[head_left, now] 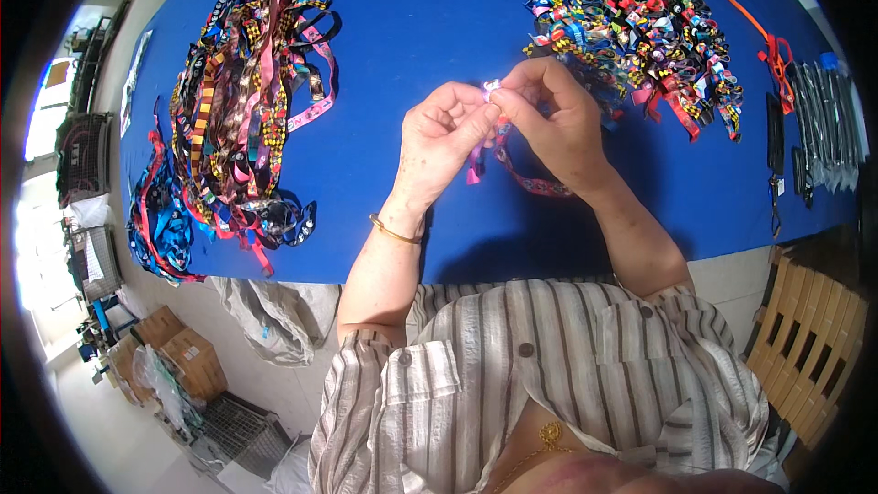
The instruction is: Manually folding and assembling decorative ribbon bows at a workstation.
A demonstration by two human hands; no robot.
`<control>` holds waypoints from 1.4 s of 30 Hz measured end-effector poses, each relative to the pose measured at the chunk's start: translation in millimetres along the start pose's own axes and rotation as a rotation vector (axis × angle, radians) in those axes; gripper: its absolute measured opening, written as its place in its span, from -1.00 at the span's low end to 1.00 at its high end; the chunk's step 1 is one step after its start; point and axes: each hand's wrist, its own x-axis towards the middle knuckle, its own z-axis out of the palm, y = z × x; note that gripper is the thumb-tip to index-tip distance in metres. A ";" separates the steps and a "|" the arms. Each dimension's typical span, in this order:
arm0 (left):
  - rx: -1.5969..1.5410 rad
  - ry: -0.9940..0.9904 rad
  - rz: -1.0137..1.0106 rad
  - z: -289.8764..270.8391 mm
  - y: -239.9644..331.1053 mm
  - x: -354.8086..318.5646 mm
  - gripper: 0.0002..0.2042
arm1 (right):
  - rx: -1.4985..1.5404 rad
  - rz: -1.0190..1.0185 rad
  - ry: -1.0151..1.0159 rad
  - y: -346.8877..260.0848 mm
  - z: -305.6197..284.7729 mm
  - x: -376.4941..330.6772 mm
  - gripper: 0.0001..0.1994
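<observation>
On the blue worktop (412, 27), a long heap of printed straps (247, 101) lies to the left, with a smaller blue and red bundle (165, 224) at its lower left. A dense spread of folded straps (631, 14) fills the upper right, its lower edge just beyond the right hand (560, 119). Farther right are an orange-red tool (780, 69) resembling scissors, a black strap with a metal clasp (776, 160), and a stack of clear packets (828, 123). The patterned strap (540, 185) is between the hands above the middle of the worktop; the left hand (439, 133) and the right both pinch its pale lilac end between thumb and forefinger, other fingers curled. Its hanging part is pink, purple and reddish with small printed figures, one short tail dropping below the left fingers, the rest curving toward the right wrist. The fingertips cover most of the pinched end, the right forearm hides where the band continues, and its print is too small to make out.
</observation>
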 end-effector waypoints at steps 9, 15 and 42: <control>0.101 0.031 0.005 1.8 0.4 -1.7 -0.93 | 0.137 0.155 -0.061 -2.0 -5.6 -1.0 -0.84; 0.091 0.012 -0.036 1.7 -1.5 -3.2 -0.93 | 0.121 0.164 -0.079 1.3 -1.7 -5.0 -0.90; -0.235 0.142 0.038 -12.2 4.2 6.9 -0.93 | 0.252 0.361 -0.304 -3.3 2.5 -15.0 -0.81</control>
